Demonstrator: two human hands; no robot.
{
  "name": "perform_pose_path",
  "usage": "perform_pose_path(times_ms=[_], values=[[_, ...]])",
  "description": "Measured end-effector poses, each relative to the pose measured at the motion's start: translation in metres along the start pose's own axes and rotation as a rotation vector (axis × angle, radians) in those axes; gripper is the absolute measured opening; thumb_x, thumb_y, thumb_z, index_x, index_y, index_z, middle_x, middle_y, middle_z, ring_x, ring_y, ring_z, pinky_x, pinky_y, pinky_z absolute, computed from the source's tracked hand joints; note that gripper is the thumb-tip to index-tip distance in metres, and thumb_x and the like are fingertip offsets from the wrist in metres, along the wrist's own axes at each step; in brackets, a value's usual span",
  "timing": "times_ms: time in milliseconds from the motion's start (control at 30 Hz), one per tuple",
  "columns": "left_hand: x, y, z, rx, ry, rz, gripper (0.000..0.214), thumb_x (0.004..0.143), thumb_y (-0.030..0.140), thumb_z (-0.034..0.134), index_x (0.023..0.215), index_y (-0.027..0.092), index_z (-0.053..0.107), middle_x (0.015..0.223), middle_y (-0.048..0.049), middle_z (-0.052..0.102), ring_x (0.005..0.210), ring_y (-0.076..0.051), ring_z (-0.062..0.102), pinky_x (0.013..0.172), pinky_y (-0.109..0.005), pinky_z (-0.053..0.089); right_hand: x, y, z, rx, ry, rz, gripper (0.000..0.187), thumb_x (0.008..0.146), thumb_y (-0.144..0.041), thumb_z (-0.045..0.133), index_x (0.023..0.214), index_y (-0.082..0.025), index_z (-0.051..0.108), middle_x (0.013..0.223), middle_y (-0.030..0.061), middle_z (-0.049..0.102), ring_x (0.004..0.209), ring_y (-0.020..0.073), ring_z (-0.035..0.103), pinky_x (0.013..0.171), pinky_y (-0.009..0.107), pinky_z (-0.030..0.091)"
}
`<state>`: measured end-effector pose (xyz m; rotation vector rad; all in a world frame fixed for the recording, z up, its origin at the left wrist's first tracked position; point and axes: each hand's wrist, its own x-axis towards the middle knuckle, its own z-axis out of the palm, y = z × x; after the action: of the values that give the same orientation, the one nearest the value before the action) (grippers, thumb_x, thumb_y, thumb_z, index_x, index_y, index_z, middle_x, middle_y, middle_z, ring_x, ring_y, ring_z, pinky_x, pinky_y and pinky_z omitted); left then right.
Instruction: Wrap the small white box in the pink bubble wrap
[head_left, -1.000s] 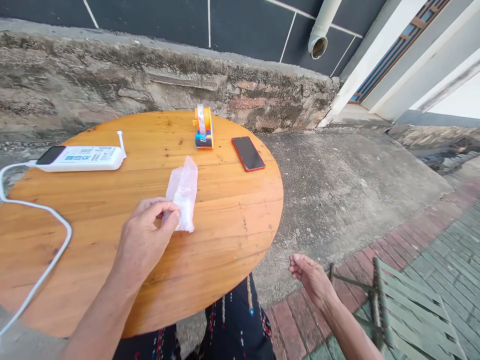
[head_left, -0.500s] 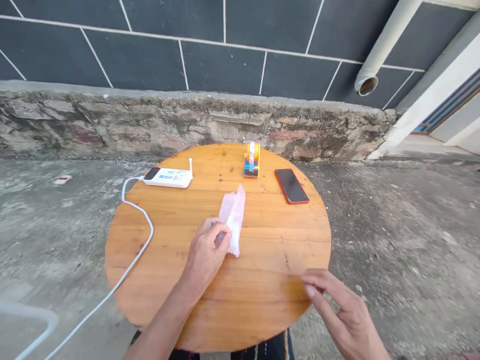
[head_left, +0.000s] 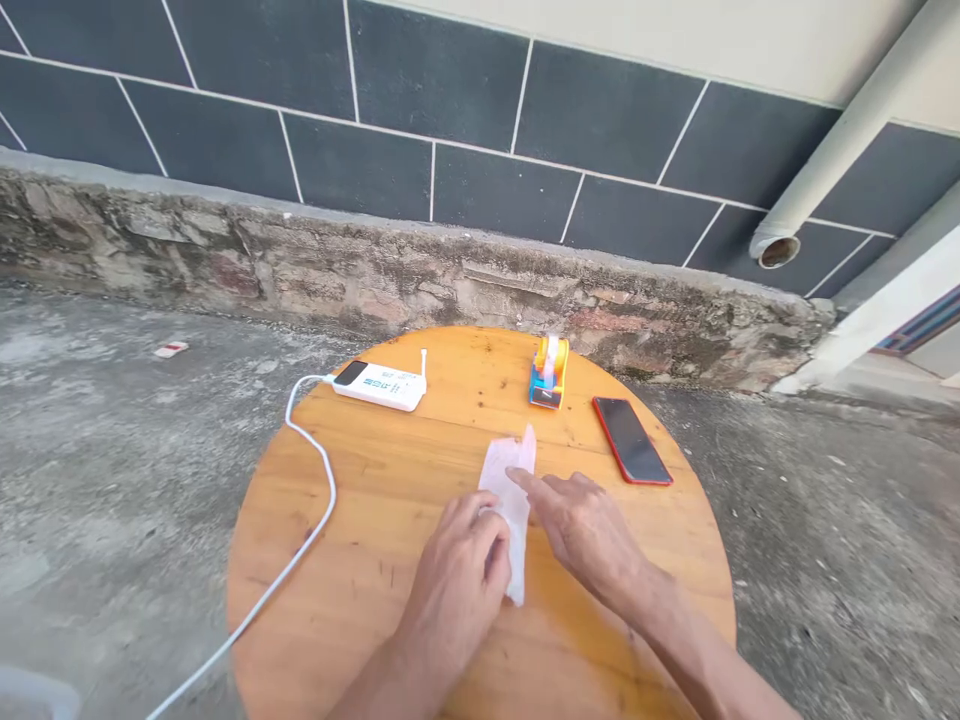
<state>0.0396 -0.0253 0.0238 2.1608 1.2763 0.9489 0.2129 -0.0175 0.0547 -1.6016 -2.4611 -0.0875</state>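
Observation:
A folded white plastic bag point(head_left: 510, 480) lies near the middle of the round wooden table point(head_left: 375, 560). My left hand point(head_left: 461, 580) pinches the bag's lower left edge, fingers curled on it. From the right, my right hand point(head_left: 581, 530) reaches over, index finger stretched out and touching the bag's upper part. Both hands meet over the bag.
An orange and blue tape dispenser point(head_left: 548, 373) stands at the table's far edge, a red-edged phone point(head_left: 631, 440) to its right. A white power bank point(head_left: 380, 385) lies at the far left, its white cable point(head_left: 315, 500) trailing off the table. Concrete ground and a stone ledge surround the table.
My right hand came up from beside the table and now touches the bag. My left hand kept its hold. The view tilted up and pulled back.

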Motion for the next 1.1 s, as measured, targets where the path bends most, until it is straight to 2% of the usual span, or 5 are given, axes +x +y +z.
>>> perform_pose_path(times_ms=[167, 367, 667, 933, 1100], values=[[-0.002, -0.001, 0.004, -0.038, 0.028, 0.0, 0.021, 0.079, 0.001, 0.044, 0.07, 0.019, 0.051, 0.103, -0.0045, 0.06, 0.096, -0.021, 0.056, 0.08, -0.036, 0.048, 0.016, -0.002, -0.002, -0.133, -0.022, -0.091, 0.021, 0.084, -0.004, 0.049, 0.084, -0.022, 0.06, 0.062, -0.0019, 0.058, 0.054, 0.0146, 0.044, 0.06, 0.029, 0.027], [-0.002, -0.003, 0.004, -0.069, 0.02, -0.004, 0.022, 0.078, -0.001, 0.044, 0.07, 0.018, 0.05, 0.098, -0.0047, 0.06, 0.094, -0.022, 0.056, 0.079, -0.037, 0.048, 0.023, -0.004, 0.008, -0.125, 0.053, -0.128, 0.019, 0.087, -0.007, 0.049, 0.075, -0.02, 0.058, 0.066, -0.0006, 0.058, 0.059, 0.0142, 0.046, 0.063, 0.029, 0.024], [-0.002, -0.004, 0.003, -0.079, 0.014, 0.031, 0.022, 0.077, 0.002, 0.042, 0.082, 0.019, 0.056, 0.105, -0.0055, 0.059, 0.097, -0.023, 0.054, 0.082, -0.04, 0.048, 0.032, -0.005, 0.012, 0.018, -0.107, -0.107, 0.022, 0.092, -0.014, 0.047, 0.08, -0.021, 0.064, 0.072, 0.0004, 0.063, 0.066, 0.0137, 0.053, 0.067, 0.027, 0.028], [-0.003, -0.006, 0.001, -0.045, -0.017, 0.086, 0.04, 0.079, 0.004, 0.04, 0.111, 0.02, 0.057, 0.114, -0.0075, 0.056, 0.104, -0.024, 0.053, 0.086, -0.041, 0.048, 0.034, 0.001, 0.021, 0.197, -0.109, -0.045, 0.021, 0.086, -0.01, 0.051, 0.087, -0.024, 0.066, 0.082, -0.0011, 0.068, 0.073, 0.014, 0.059, 0.073, 0.026, 0.035], [0.001, -0.005, -0.002, -0.007, -0.054, 0.047, 0.029, 0.08, 0.005, 0.042, 0.094, 0.018, 0.063, 0.102, -0.0071, 0.059, 0.096, -0.023, 0.056, 0.082, -0.039, 0.049, 0.027, 0.003, 0.022, 0.253, -0.048, 0.025, 0.029, 0.087, -0.012, 0.047, 0.113, -0.021, 0.059, 0.088, 0.0021, 0.071, 0.078, 0.0181, 0.061, 0.076, 0.03, 0.039]])
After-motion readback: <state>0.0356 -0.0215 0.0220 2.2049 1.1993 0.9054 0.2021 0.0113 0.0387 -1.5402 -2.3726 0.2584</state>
